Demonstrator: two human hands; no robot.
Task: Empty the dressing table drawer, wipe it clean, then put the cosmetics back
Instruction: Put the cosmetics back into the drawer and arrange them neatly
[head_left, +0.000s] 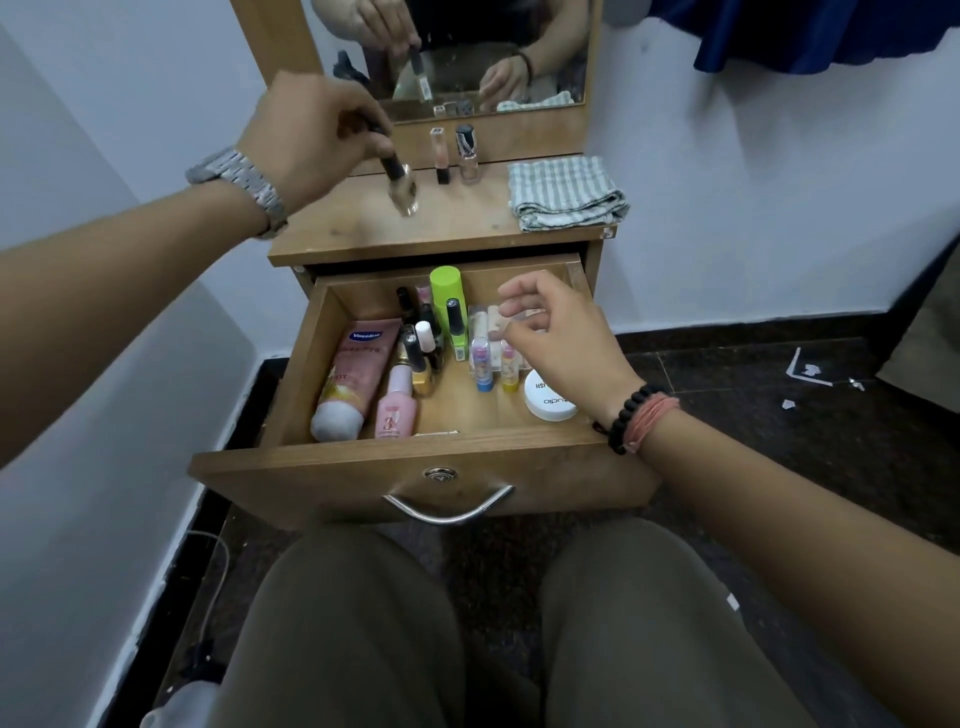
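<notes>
The wooden drawer (426, 462) is pulled out and holds several cosmetics: a pink tube (353, 369), a pink bottle (397, 410), a green bottle (448, 296), dark nail polish bottles (415, 348), two small lip balms (480, 361) and a white jar (548, 400). My left hand (306, 140) holds a clear nail polish bottle (402, 189) by its black cap, just above the table top. My right hand (561, 332) hovers over the drawer's right side with fingers apart and nothing in it.
Two small bottles (452, 153) stand at the back of the table top (363, 228) under the mirror (457, 57). A folded striped cloth (566, 195) lies on the right of the top. My knees are close below the drawer front.
</notes>
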